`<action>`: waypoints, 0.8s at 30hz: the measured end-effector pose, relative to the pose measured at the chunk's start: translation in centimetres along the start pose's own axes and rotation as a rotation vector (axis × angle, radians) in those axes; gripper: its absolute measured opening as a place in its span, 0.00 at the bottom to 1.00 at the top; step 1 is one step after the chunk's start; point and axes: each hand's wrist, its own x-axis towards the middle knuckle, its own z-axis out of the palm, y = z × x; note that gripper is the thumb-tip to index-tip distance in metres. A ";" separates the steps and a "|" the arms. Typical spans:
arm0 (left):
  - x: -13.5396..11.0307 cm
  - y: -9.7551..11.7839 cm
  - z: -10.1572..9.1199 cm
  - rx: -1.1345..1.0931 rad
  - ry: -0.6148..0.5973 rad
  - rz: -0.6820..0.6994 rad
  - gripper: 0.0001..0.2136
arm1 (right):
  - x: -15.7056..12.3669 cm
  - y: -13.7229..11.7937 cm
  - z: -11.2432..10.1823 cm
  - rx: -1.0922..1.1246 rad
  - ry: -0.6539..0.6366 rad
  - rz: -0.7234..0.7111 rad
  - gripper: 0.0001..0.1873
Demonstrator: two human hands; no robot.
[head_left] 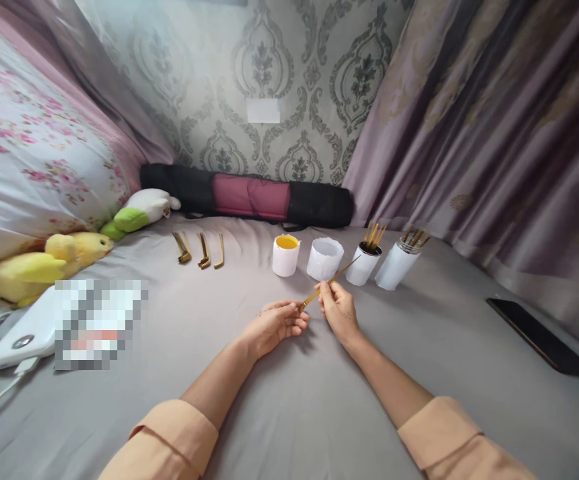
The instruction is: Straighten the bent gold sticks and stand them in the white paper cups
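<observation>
Paintbrush [340, 271] is over the grey sheet [289, 413], near the white tubs [323, 263]: R hand [339, 310] fingers pinch the handle, L hand [278, 325] fingers seem closed on the bristle end. Step's prob. bristle handling; next move calls for light, steady grip w/ both.

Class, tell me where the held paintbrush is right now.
In the head view, the paintbrush is just right of centre, its lower end at the left hand and its shaft gripped by the right hand.
</observation>
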 end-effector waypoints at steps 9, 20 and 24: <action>0.4 -0.3 -0.7 0.016 -0.094 -0.024 0.07 | -0.1 0.0 0.1 -0.008 -0.006 0.027 0.20; 0.1 -0.1 -0.7 0.012 -0.117 -0.028 0.07 | 0.0 0.3 0.1 -0.024 0.006 0.030 0.20; 0.2 -0.2 -0.8 0.013 -0.121 -0.024 0.07 | 0.0 0.3 0.0 0.008 0.004 0.038 0.20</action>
